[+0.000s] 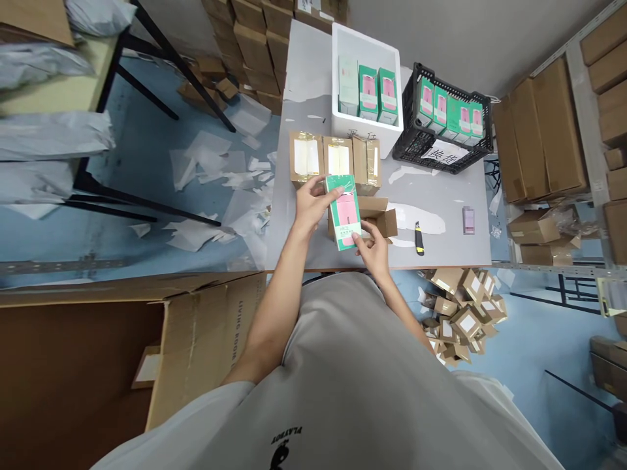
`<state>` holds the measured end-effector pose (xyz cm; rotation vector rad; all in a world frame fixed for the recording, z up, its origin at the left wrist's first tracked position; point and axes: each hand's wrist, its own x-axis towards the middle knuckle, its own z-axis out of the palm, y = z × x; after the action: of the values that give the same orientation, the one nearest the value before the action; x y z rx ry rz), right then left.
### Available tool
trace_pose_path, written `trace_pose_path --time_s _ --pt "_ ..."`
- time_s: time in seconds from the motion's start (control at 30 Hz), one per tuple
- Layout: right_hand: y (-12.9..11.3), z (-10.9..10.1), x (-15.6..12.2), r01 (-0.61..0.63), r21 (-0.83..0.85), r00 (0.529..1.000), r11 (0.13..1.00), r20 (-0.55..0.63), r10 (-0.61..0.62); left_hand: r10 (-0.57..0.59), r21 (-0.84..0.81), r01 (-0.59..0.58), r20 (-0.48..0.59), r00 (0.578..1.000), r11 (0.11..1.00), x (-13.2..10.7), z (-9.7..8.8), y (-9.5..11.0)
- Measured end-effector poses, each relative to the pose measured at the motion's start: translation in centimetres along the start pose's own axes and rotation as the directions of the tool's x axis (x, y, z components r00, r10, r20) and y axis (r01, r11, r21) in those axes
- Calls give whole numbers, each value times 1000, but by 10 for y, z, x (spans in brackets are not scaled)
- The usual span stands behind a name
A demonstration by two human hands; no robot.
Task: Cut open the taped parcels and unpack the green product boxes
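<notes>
I hold a green and pink product box (pixel 344 212) over the near edge of a grey table (pixel 441 248). My left hand (pixel 313 202) grips its top left corner, fingers wrapped round it. My right hand (pixel 373 247) pinches its lower right corner. Directly behind the product box lies an open brown carton (pixel 385 219) with its flaps up. Three brown cartons (pixel 336 160) with pale windows stand in a row just beyond.
A white foam bin (pixel 343 39) and a black crate (pixel 416 143) at the table's back hold more green and pink boxes. A utility knife (pixel 419 238) and a small lilac item (pixel 469 220) lie to the right. Small cartons (pixel 460 313) are piled on the floor; a large open carton (pixel 196 339) stands left.
</notes>
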<state>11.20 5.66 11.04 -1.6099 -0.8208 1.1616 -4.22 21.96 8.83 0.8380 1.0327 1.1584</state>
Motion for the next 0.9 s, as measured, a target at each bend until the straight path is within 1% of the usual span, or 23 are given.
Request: trace_pose_path --time_s 0.07,0.13,0.17,0.23,0.27,0.3,0.33,0.4,0.43,0.47,0.5,0.57,0.6,0.67,0.73,0.8,0.83,0.9 --pt "0 2 -4 67 -150 998 986 1 -68 37 23 -36 -12 999 999 0 4 -1" --pt "-1 6 -7 141 -330 989 933 -2 -150 67 51 -65 -36 997 997 -2 9 -2" --pt "-2 8 -8 156 -408 985 900 -3 -173 80 68 -77 -49 996 995 -3 12 -2" --pt "-3 12 -8 138 -493 985 859 -19 -169 100 110 -93 -60 993 990 -7 16 1" --pt "-3 12 -7 113 -490 988 865 -35 -150 102 130 -94 -55 993 987 -8 17 4" --pt "-4 11 -5 87 -450 991 889 -52 -124 94 140 -87 -43 995 986 -9 17 8" --pt "-5 9 -2 60 -373 994 926 -65 -90 75 134 -71 -25 997 988 -8 15 11" --pt "-7 1 2 -9 -121 999 993 -51 2 8 74 -9 20 1000 997 -5 6 17" --pt "-8 -3 4 -56 30 998 998 -15 56 -31 31 30 43 999 999 -3 0 19" --pt "-9 -7 5 -114 175 993 978 39 109 -72 -8 72 69 995 997 0 -6 19" --pt "-9 -10 5 -181 299 982 937 103 157 -115 -40 119 101 988 992 3 -12 18" --pt "-7 -12 4 -318 456 945 831 223 239 -200 -85 219 189 961 972 7 -20 12" --pt "-6 -11 2 -377 497 924 781 264 278 -234 -106 265 239 942 958 8 -22 8" --pt "-1 -6 0 -460 538 887 706 306 346 -276 -151 335 318 907 930 7 -21 -2" --pt "3 -2 -2 -504 548 864 667 320 389 -285 -185 363 347 894 913 6 -16 -9" --pt "5 0 -1 -521 534 854 666 334 399 -283 -198 360 335 899 911 6 -12 -13" --pt "6 -1 0 -515 519 857 682 341 388 -278 -198 350 319 906 915 6 -11 -13" --pt "5 -5 3 -467 469 880 750 333 340 -264 -182 319 271 926 930 8 -12 -12"
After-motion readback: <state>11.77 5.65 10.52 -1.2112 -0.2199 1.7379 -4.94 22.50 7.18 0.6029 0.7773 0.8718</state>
